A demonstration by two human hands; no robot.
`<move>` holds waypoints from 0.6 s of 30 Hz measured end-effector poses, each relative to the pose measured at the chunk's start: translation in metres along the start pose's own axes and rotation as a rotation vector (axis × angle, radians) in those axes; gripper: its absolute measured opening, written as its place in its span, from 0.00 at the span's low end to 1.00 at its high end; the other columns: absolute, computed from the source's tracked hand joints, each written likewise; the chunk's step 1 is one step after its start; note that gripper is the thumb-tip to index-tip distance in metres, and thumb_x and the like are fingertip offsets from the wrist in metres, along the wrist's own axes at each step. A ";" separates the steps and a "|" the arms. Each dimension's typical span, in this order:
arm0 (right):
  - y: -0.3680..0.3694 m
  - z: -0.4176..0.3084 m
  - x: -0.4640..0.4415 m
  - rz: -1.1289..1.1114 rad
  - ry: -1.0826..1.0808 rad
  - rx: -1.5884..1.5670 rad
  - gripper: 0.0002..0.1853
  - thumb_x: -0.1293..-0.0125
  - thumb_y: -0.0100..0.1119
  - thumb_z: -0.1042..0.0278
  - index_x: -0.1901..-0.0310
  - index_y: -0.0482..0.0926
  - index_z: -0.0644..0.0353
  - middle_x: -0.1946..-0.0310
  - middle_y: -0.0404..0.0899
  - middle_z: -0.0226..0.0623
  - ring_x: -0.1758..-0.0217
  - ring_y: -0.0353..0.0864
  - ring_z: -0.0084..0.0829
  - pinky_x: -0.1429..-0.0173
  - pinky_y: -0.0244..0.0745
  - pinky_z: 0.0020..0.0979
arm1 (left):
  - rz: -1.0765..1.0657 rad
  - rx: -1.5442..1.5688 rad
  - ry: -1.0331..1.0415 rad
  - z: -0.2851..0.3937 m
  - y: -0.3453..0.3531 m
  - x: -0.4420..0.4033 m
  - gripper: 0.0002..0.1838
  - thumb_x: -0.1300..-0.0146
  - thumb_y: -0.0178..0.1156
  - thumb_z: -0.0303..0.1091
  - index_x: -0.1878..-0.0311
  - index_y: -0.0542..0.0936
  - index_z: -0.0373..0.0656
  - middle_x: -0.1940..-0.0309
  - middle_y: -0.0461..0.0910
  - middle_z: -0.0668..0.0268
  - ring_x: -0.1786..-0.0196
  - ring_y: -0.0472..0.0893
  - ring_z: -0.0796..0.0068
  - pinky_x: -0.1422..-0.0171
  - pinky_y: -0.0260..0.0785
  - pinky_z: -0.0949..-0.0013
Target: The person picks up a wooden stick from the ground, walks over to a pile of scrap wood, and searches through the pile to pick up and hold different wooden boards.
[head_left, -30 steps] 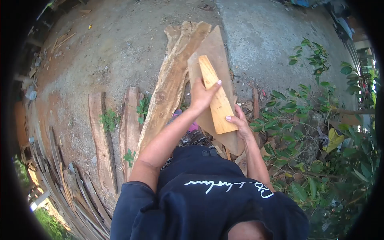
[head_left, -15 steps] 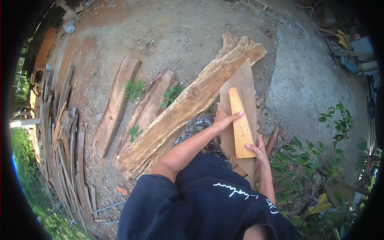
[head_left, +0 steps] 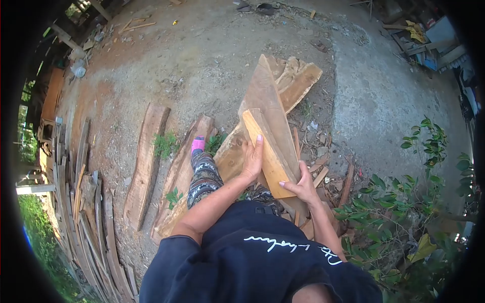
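A pale, tapered wooden board [head_left: 270, 156] lies against a larger brown plank [head_left: 265, 93], which narrows to a point at its far end. At the board's left side is my left hand [head_left: 251, 159], its thumb lying on the pale face and its other fingers partly hidden along the edge. My right hand [head_left: 302, 186] grips the near right corner, with the thumb on top and the fingers out of sight. Whether either hand also grips the brown plank, I cannot tell. Beneath both pieces, a long rough-edged slab [head_left: 230, 156] rests on the ground, partly covered.
Two more slabs, one at the left [head_left: 144, 166] and one beside my leg [head_left: 174, 187], lie on the dirt. Stacked wood strips [head_left: 76, 202] line the far left. A leafy bush [head_left: 384, 212] stands at the right, near wood scraps [head_left: 323, 171].
Both hands have moved left with the pale board and the brown plank, which now tilt further left. My left leg, with a pink sandal, has come into view over the slabs.
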State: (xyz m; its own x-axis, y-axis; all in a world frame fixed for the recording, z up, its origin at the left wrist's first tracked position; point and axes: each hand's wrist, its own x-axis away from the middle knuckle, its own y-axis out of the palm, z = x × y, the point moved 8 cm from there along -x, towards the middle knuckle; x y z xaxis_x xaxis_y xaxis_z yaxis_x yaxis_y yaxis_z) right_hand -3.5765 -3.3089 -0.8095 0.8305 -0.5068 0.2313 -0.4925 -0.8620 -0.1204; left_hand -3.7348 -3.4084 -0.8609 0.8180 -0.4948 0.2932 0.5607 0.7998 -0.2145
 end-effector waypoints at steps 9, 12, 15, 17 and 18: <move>0.112 -0.035 -0.117 -0.002 0.025 0.299 0.39 0.59 0.71 0.59 0.45 0.64 0.67 0.55 0.73 0.47 0.49 0.74 0.37 0.44 0.67 0.35 | -0.065 0.501 -0.068 0.007 -0.102 -0.112 0.36 0.43 0.64 0.47 0.40 0.59 0.34 0.44 0.64 0.49 0.40 0.66 0.62 0.36 0.61 0.61; 0.188 -0.071 -0.183 -0.059 -0.030 0.505 0.39 0.59 0.71 0.57 0.46 0.64 0.65 0.56 0.75 0.55 0.52 0.78 0.47 0.48 0.70 0.39 | 0.079 0.788 -0.185 0.001 -0.182 -0.164 0.38 0.45 0.67 0.42 0.40 0.56 0.36 0.47 0.69 0.54 0.44 0.72 0.65 0.38 0.64 0.65; 0.267 -0.099 -0.256 -0.189 0.071 0.488 0.38 0.59 0.71 0.57 0.47 0.65 0.67 0.56 0.75 0.54 0.51 0.77 0.46 0.47 0.69 0.38 | 0.092 0.795 -0.209 -0.023 -0.280 -0.223 0.41 0.45 0.67 0.47 0.37 0.55 0.39 0.43 0.66 0.54 0.40 0.68 0.63 0.36 0.60 0.59; 0.312 -0.114 -0.301 -0.265 0.088 0.480 0.38 0.59 0.71 0.57 0.47 0.65 0.67 0.56 0.76 0.53 0.50 0.77 0.43 0.46 0.69 0.36 | 0.051 0.784 -0.356 -0.058 -0.339 -0.253 0.44 0.45 0.65 0.54 0.33 0.53 0.45 0.39 0.63 0.56 0.35 0.62 0.62 0.34 0.54 0.51; 0.334 -0.120 -0.323 -0.319 0.111 0.405 0.38 0.58 0.71 0.58 0.46 0.65 0.67 0.55 0.75 0.49 0.49 0.75 0.40 0.44 0.67 0.34 | 0.077 0.805 -0.372 -0.072 -0.371 -0.265 0.44 0.45 0.65 0.54 0.33 0.53 0.45 0.39 0.63 0.56 0.35 0.62 0.62 0.34 0.54 0.51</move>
State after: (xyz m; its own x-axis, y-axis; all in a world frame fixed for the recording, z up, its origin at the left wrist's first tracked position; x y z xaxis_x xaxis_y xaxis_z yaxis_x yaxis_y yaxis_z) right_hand -4.0405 -3.4312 -0.8086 0.8793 -0.2328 0.4155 -0.0614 -0.9205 -0.3859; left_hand -4.1501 -3.5989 -0.9259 0.6764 -0.3995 0.6187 0.1311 0.8920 0.4326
